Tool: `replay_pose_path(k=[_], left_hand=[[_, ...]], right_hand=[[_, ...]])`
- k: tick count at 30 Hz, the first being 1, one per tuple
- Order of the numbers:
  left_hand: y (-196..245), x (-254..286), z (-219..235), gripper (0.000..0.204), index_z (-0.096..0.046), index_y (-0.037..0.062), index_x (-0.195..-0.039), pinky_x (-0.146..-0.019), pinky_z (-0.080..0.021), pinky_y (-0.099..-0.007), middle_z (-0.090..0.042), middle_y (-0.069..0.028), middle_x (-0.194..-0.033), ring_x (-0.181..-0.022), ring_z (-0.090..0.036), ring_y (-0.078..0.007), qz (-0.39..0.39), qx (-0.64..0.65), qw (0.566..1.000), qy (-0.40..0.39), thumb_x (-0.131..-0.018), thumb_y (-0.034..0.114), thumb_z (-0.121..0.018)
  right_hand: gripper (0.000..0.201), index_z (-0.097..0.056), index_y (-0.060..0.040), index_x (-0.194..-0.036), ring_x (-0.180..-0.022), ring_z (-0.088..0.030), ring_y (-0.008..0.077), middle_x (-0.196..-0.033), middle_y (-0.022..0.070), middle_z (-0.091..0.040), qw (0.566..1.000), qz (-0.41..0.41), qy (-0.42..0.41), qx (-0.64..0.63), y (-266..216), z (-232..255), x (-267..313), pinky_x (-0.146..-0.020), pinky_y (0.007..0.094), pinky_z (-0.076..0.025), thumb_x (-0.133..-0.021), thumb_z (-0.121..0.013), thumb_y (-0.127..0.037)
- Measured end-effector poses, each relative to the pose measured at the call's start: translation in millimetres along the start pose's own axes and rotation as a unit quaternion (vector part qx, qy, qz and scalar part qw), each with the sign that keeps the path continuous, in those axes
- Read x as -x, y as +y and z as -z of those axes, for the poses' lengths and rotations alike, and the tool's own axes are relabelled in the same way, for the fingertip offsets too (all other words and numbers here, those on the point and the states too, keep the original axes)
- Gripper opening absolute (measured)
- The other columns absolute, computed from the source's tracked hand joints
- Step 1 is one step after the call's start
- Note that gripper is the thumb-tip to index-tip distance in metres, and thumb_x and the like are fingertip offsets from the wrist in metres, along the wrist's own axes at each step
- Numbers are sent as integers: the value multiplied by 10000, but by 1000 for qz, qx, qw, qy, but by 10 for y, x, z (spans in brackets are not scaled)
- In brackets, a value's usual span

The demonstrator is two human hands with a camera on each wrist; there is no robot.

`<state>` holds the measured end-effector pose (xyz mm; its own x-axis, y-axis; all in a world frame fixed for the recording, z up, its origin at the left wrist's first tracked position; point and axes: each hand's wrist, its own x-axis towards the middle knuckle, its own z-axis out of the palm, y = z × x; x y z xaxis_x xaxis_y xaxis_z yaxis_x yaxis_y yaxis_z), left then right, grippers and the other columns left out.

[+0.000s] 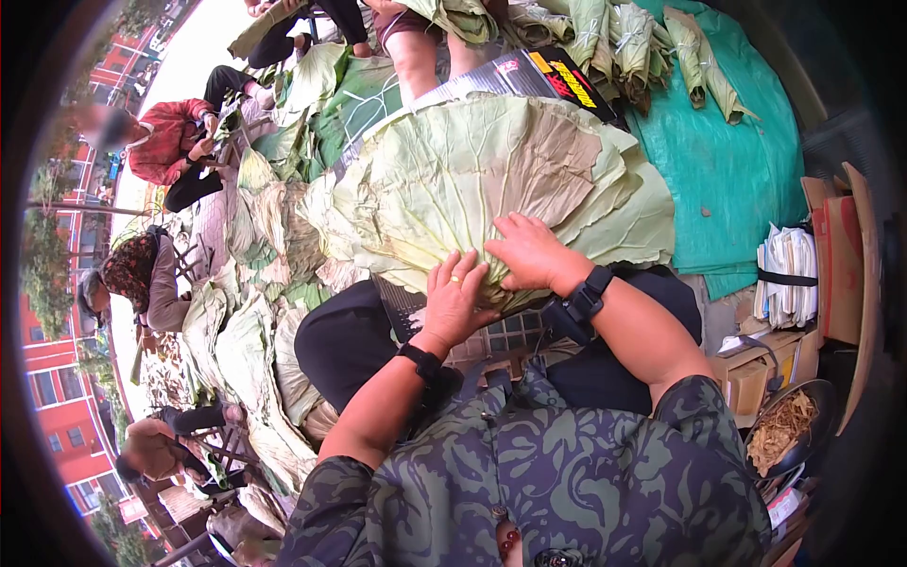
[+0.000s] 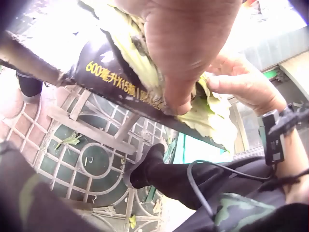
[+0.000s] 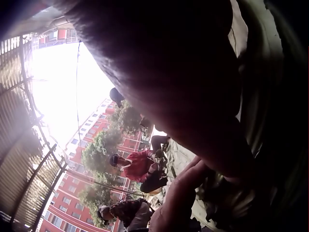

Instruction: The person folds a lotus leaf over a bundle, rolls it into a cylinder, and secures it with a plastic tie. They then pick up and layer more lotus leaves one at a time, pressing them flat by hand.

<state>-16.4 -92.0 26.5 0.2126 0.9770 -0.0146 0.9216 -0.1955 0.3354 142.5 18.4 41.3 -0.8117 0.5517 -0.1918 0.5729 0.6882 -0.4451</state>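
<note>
Left hand and right hand touch the leaves' near edge.

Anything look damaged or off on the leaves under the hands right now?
Yes, the top leaf has a large brown patch beyond the right hand, unlike the pale green around it. It may be dried or stained. The leaf's outer edge also looks uneven. I see no spill there.

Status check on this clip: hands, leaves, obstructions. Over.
Left hand and right hand on layered leaves, near edge. Leaves spread over printed cardboard. Hands partly hide that edge; nothing else visibly blocking.
</note>
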Motion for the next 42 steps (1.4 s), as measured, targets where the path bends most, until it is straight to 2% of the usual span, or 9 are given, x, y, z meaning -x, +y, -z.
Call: replay_pose_path(k=[4, 11, 16, 24, 29, 34, 38, 40, 42], left_hand=[[-77, -149, 295, 518, -570, 96, -1080, -974, -278, -459, -477, -127, -1228, -1173, -389, -329, -7, 34, 997, -66, -652, 352, -708], [-656, -1037, 199, 587, -444, 107, -1256, -1013, -243, -464, -369, -196, -1336, -1250, -297, -388, 33, -10, 988, 148, -747, 322, -641], [-1248, -1513, 185, 744, -216, 181, -1402, -1034, -115, -555, -141, -177, -1453, -1341, -71, -384, 244, -78, 966, -27, -806, 557, -456], [-1457, -1429, 120, 715, -262, 175, -1387, -1041, -71, -553, -152, -185, -1448, -1337, -75, -395, 207, -2, 978, -18, -812, 555, -453], [-1003, -884, 222, 662, -287, 132, -1375, -1033, -99, -547, -179, -210, -1433, -1327, -103, -407, 152, -42, 980, 123, -826, 405, -538], [-503, -352, 16, 655, -307, 128, -1367, -1038, -74, -550, -168, -216, -1435, -1325, -90, -422, 85, -18, 993, -75, -828, 444, -506], [-618, -378, -55, 666, -292, 151, -1378, -1041, -72, -539, -147, -187, -1450, -1336, -80, -393, 80, -4, 993, -82, -839, 505, -457], [-633, -400, -15, 669, -289, 154, -1381, -1040, -77, -538, -141, -188, -1451, -1336, -82, -390, 73, -10, 993, -97, -839, 511, -454], [-633, -431, 14, 674, -289, 154, -1380, -1040, -80, -538, -138, -189, -1452, -1337, -82, -389, 86, -11, 989, -117, -837, 518, -455]], right_hand=[[490, -589, -110, -1022, -1119, -420, 356, -1145, 158, -467, 1000, 3, 7, 7, 26, -38, 0, -917, 439, -368, -581, -724, -275], [462, -589, -112, -1017, -1111, -423, 354, -1134, 156, -464, 1000, 4, -5, -9, 18, 12, -11, -912, 437, -372, -610, -716, -289], [485, -577, -117, -1055, -1138, -407, 366, -1185, 169, -444, 999, -3, -25, -20, 19, 46, -33, -929, 439, -363, -617, -709, -278], [435, -576, -100, -1010, -1087, -425, 345, -1125, 159, -458, 998, -10, -50, -40, 1, 136, -120, -887, 433, -394, -618, -697, -245], [289, -622, -84, -891, -976, -484, 309, -977, 122, -505, 998, -11, 38, -39, 6, 20, -56, -784, 442, -435, -630, -672, -197], [289, -592, -71, -881, -943, -513, 291, -938, 97, -531, 997, -19, 31, -61, 146, 63, -131, -757, 414, -455, -654, -658, -237], [231, -623, -59, -851, -870, -568, 297, -889, 102, -580, 984, -85, 157, -6, 303, 144, -47, -711, 410, -481, -671, -632, -204], [176, -656, -48, -813, -814, -606, 312, -856, 119, -618, 990, -139, 30, -13, 375, 180, -25, -680, 413, -495, -678, -599, -147], [164, -674, -41, -785, -786, -627, 322, -826, 134, -641, 989, -133, 52, -23, 352, 226, -6, -648, 421, -501, -670, -574, -102]])
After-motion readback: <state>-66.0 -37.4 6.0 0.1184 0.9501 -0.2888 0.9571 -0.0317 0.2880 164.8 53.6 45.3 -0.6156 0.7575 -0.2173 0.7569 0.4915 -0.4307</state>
